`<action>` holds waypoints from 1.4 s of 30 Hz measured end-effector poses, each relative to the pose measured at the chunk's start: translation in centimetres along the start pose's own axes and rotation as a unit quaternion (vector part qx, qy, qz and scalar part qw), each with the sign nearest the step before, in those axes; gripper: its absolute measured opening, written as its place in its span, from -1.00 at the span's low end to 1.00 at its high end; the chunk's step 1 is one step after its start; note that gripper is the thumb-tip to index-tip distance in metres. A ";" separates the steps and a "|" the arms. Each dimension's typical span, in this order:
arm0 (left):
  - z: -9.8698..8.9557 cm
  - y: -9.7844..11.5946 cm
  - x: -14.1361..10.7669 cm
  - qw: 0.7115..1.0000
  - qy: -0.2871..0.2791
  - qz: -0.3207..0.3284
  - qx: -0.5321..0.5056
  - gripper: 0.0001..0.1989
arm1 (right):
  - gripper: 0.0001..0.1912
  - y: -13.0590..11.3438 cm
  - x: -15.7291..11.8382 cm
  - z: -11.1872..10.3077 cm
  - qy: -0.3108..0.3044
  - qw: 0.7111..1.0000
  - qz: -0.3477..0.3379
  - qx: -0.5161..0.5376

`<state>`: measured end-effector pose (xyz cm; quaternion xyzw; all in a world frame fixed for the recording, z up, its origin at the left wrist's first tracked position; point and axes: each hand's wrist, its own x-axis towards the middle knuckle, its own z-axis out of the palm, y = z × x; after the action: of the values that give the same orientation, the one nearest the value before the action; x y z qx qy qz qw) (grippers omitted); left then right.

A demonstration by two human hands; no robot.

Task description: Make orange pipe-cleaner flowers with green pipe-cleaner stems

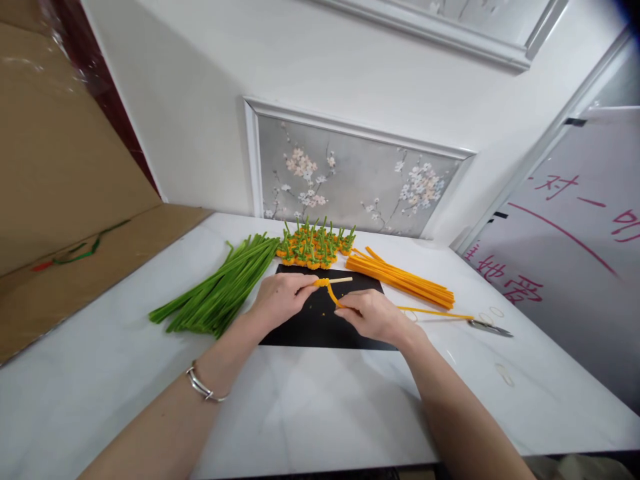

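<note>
My left hand (pixel 284 297) is closed on a thin pale wooden stick (pixel 343 280), which points out to the right. Coils of an orange pipe cleaner (pixel 334 297) wrap around the stick beside my left fingertips. The pipe cleaner's free length runs down into my right hand (pixel 369 312), whose fingers pinch it; its tail leaves to the right past that hand. Both hands are above a black mat (pixel 295 331). Just behind them stands a cluster of small orange pieces with green stems (pixel 313 247).
Green pipe cleaners (pixel 220 287) lie in a pile at left, an orange bundle (pixel 400 280) at right. Small metal scissors or pliers (pixel 490 328) and rubber bands (pixel 505 375) rest on the white table (pixel 310 407). Cardboard (pixel 75 160) borders the left, a whiteboard (pixel 575 220) the right.
</note>
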<state>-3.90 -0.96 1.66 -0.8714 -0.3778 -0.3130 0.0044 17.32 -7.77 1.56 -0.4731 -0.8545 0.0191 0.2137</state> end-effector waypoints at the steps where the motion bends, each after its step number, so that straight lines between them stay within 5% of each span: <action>1: 0.0 0.0 0.0 1.000 -0.008 0.003 0.014 -0.78 | -0.73 -0.1 -0.1 -0.1 0.004 1.000 -0.001 -0.006; 17: 0.1 0.3 -0.2 0.988 -0.100 0.116 0.029 -0.80 | -0.82 1.4 0.3 -0.7 0.154 0.984 0.037 0.079; 32: 0.5 0.7 -0.4 0.982 -0.103 0.145 -0.069 -0.79 | -0.71 2.7 0.0 -0.2 0.017 0.989 0.062 0.132; 37: 0.5 0.7 -0.3 0.986 -0.074 0.113 -0.098 -0.79 | -0.74 3.0 -0.3 0.3 -0.029 0.981 0.067 0.181; 42: 0.5 0.2 -0.2 0.997 -0.026 0.052 -0.060 -0.78 | -0.72 1.6 -0.7 0.3 -0.063 0.989 0.044 0.124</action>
<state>-3.59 -1.13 1.15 -0.8962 -0.3127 -0.3119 -0.0414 18.85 -7.42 0.62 -0.4783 -0.8355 0.1641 0.2148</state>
